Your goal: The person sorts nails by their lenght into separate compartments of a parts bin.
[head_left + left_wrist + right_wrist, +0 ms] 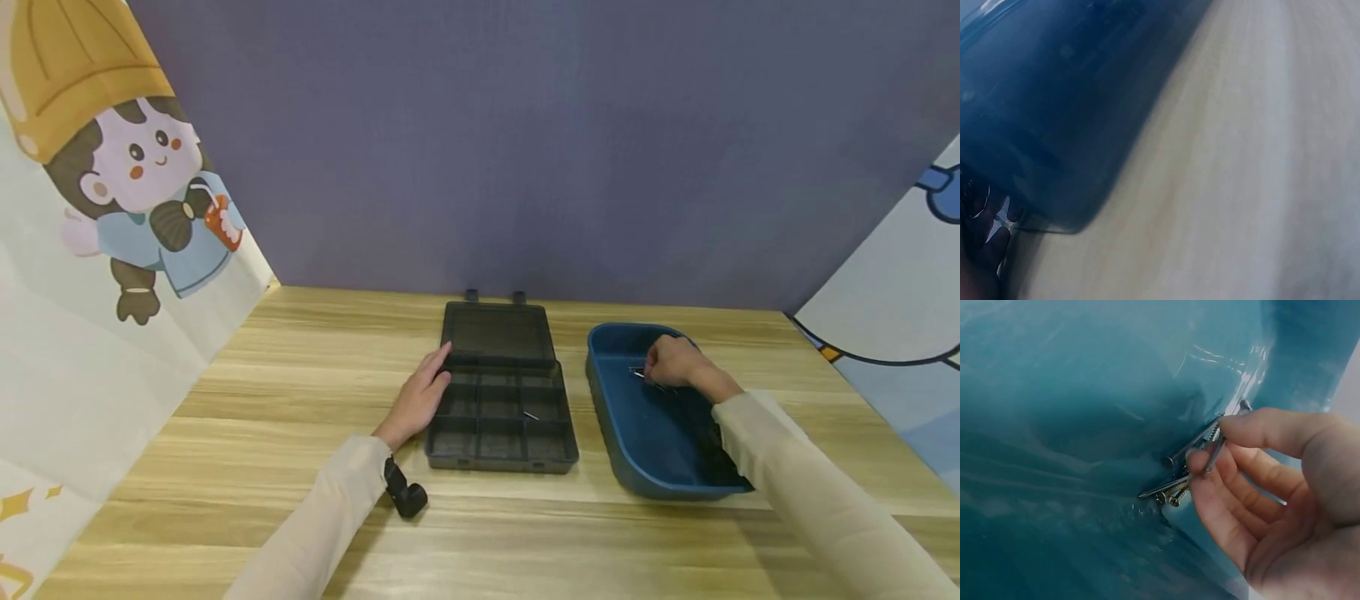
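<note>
My right hand [678, 365] is inside the blue bin [626, 425]. In the right wrist view its thumb and fingers pinch a thin metal nail [1214, 455] above a small pile of screws [1177, 492] and nails. A dark see-through compartment box [501, 463] lies in the middle of the table, its lid [498, 329] folded back. One short metal piece [531, 416] lies in a right-hand compartment. My left hand [416, 402] rests along the box's left side, fingers extended toward the lid; only part of this hand shows at the lower left of the left wrist view.
Around the box and bin spreads a wood-patterned tabletop [300, 375]. A grey-purple panel [525, 150] rises behind it. Cartoon-printed sheets [75, 333] border both sides. The bin's raised rim surrounds my right hand, and my sleeve crosses its right edge.
</note>
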`<state>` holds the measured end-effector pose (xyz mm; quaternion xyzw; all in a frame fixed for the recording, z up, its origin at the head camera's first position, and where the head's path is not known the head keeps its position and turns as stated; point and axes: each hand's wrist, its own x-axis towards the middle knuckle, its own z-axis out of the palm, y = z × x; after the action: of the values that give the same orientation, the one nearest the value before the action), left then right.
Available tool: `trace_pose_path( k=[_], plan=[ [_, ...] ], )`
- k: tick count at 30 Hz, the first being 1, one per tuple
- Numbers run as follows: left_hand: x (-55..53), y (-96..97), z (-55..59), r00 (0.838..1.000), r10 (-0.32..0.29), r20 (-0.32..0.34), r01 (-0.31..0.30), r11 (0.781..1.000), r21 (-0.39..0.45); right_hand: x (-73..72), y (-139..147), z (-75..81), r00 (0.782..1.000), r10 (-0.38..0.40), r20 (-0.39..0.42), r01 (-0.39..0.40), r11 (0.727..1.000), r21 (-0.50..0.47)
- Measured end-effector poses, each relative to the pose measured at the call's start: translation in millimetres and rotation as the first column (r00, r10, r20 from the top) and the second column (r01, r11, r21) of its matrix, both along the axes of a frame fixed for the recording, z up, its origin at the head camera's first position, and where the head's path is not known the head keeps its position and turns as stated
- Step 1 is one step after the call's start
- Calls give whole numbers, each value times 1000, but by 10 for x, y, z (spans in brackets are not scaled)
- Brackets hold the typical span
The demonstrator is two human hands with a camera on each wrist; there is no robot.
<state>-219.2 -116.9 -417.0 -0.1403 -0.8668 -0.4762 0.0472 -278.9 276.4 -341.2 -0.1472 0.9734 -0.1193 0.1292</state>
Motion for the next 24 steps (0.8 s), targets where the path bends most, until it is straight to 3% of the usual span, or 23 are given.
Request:
trace_pose_path(
  k=[15, 24],
  plan=[
    [9, 23, -34, 1000, -3, -2, 3, 1000, 15, -5, -6, 19, 997, 29, 69, -33, 998, 44],
    [3, 11, 20, 1000, 13, 13, -13, 1000, 1, -73, -3, 45, 993, 82, 79, -81, 997, -19]
  ],
)
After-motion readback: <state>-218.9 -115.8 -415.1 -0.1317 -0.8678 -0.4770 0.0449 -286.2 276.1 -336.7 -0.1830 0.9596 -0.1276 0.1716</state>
